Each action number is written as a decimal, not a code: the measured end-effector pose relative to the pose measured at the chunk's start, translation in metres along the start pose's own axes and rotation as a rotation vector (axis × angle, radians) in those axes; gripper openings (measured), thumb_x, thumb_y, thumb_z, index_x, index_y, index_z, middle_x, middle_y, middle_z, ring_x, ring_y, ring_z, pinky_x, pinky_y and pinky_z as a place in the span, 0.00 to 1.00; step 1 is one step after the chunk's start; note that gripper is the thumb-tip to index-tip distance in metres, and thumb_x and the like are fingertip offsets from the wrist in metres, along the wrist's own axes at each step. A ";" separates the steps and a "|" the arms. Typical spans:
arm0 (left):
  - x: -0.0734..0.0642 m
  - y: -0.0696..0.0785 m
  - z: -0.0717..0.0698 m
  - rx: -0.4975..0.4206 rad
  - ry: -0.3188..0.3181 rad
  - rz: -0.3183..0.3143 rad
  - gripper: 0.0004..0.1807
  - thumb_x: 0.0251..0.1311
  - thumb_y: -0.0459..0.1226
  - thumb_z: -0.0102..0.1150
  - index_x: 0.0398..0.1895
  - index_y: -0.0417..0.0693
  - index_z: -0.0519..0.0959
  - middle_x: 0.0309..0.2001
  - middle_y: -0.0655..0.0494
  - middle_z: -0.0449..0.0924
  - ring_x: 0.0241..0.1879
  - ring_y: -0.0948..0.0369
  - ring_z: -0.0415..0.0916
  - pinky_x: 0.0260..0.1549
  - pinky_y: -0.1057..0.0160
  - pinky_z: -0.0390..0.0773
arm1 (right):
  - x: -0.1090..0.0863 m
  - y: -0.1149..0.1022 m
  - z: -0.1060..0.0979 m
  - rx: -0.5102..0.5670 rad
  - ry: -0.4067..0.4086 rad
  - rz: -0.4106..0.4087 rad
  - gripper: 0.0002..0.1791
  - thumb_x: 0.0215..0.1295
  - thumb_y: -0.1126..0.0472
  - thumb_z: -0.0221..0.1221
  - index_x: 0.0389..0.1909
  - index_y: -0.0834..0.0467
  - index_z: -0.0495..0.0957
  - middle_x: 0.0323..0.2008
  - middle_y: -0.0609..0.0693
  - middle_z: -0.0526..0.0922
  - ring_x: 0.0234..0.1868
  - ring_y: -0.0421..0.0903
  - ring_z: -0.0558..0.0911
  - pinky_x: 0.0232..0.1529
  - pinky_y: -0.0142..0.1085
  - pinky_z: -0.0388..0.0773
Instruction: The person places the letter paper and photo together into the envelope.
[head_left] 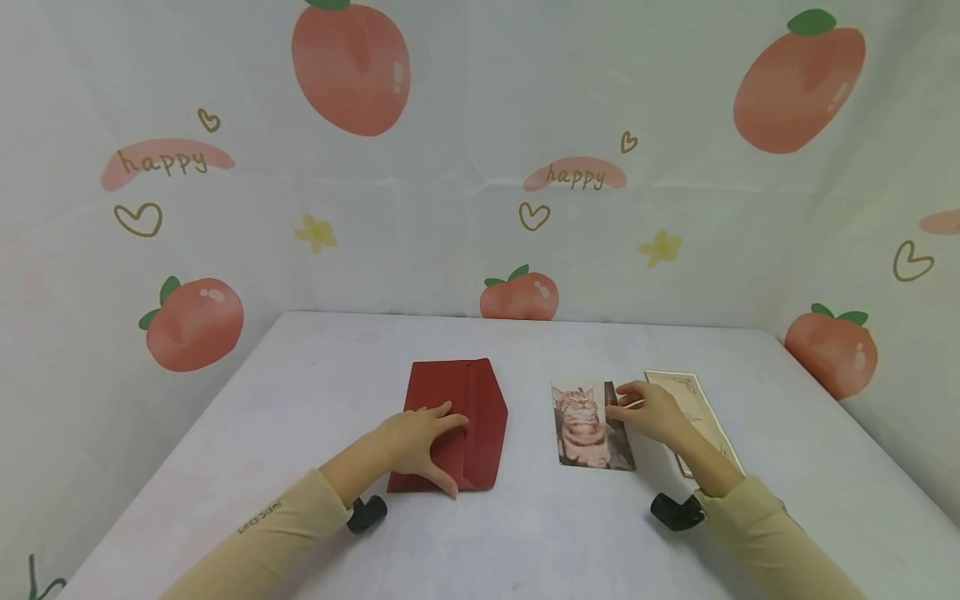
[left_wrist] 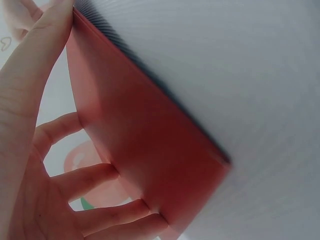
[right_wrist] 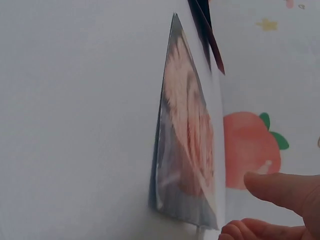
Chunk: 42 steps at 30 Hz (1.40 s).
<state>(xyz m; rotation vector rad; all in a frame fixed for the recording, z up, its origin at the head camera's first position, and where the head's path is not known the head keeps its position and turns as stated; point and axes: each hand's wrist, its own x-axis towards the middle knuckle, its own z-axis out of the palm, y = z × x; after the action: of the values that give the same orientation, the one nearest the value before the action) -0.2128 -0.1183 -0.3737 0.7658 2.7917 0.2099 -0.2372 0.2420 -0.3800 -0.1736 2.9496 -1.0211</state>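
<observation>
A red envelope (head_left: 487,425) lies on the white table left of centre, its pointed flap toward the right. My left hand (head_left: 416,442) rests on it with fingers spread. In the left wrist view, fingertips touch the face of the envelope (left_wrist: 140,125) and the thumb is at its near edge. To the right lies a cat photo card (head_left: 581,429). My right hand (head_left: 654,413) is at its right edge, thumb and fingers apart. The right wrist view shows the photo card (right_wrist: 187,125) nearly edge-on, with the thumb (right_wrist: 280,192) beside it.
A cream card (head_left: 693,400) with a patterned border lies right of the photo card, partly hidden under my right hand and forearm. The white table (head_left: 540,542) meets a fruit-printed cloth backdrop (head_left: 450,200) behind. Dark wrist cameras (head_left: 677,512) sit under both wrists.
</observation>
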 end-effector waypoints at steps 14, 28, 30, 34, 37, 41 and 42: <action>0.000 0.000 0.001 -0.014 -0.004 0.000 0.52 0.32 0.67 0.68 0.65 0.60 0.64 0.70 0.47 0.59 0.64 0.36 0.62 0.58 0.42 0.69 | 0.001 0.008 -0.001 0.071 -0.088 0.132 0.27 0.55 0.61 0.64 0.48 0.77 0.69 0.36 0.64 0.78 0.29 0.43 0.78 0.29 0.33 0.77; 0.000 0.000 0.001 -0.013 -0.003 0.002 0.52 0.32 0.67 0.68 0.65 0.60 0.64 0.70 0.46 0.59 0.64 0.36 0.63 0.57 0.41 0.70 | 0.005 0.012 0.005 0.083 -0.091 0.152 0.27 0.51 0.64 0.66 0.46 0.77 0.69 0.34 0.61 0.77 0.26 0.41 0.77 0.28 0.31 0.76; 0.000 0.000 0.000 -0.012 -0.003 0.003 0.52 0.32 0.67 0.68 0.65 0.60 0.64 0.70 0.46 0.59 0.63 0.36 0.63 0.57 0.42 0.70 | 0.005 0.011 0.005 0.081 -0.088 0.155 0.26 0.51 0.64 0.66 0.46 0.77 0.69 0.33 0.61 0.77 0.26 0.41 0.77 0.27 0.31 0.76; 0.000 0.000 0.000 -0.006 -0.001 0.004 0.52 0.32 0.67 0.68 0.65 0.60 0.64 0.70 0.46 0.59 0.63 0.36 0.63 0.59 0.42 0.68 | 0.005 0.010 0.005 0.088 -0.083 0.157 0.26 0.51 0.64 0.66 0.46 0.77 0.70 0.33 0.61 0.78 0.27 0.42 0.76 0.28 0.31 0.76; 0.001 -0.001 0.000 0.000 0.000 0.007 0.52 0.32 0.67 0.67 0.64 0.60 0.64 0.70 0.46 0.59 0.63 0.36 0.63 0.59 0.42 0.68 | 0.005 0.009 0.003 0.094 -0.077 0.153 0.26 0.51 0.64 0.66 0.46 0.77 0.70 0.33 0.61 0.78 0.29 0.42 0.76 0.28 0.30 0.76; 0.001 -0.001 0.000 0.004 0.004 0.009 0.52 0.32 0.67 0.67 0.64 0.60 0.64 0.70 0.46 0.60 0.63 0.37 0.64 0.59 0.43 0.68 | 0.004 0.008 0.000 0.112 -0.079 0.151 0.24 0.54 0.65 0.64 0.47 0.77 0.70 0.36 0.65 0.79 0.30 0.42 0.78 0.30 0.31 0.78; 0.001 -0.001 0.000 0.006 0.004 0.009 0.51 0.32 0.67 0.67 0.64 0.60 0.64 0.70 0.46 0.60 0.63 0.37 0.64 0.60 0.44 0.68 | 0.004 0.008 -0.001 0.125 -0.084 0.152 0.24 0.55 0.65 0.63 0.47 0.77 0.69 0.38 0.67 0.79 0.30 0.42 0.79 0.30 0.32 0.79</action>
<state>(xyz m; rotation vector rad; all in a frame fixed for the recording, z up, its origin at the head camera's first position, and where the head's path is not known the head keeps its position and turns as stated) -0.2139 -0.1185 -0.3741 0.7805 2.7945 0.2058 -0.2424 0.2483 -0.3843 0.0089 2.7640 -1.1426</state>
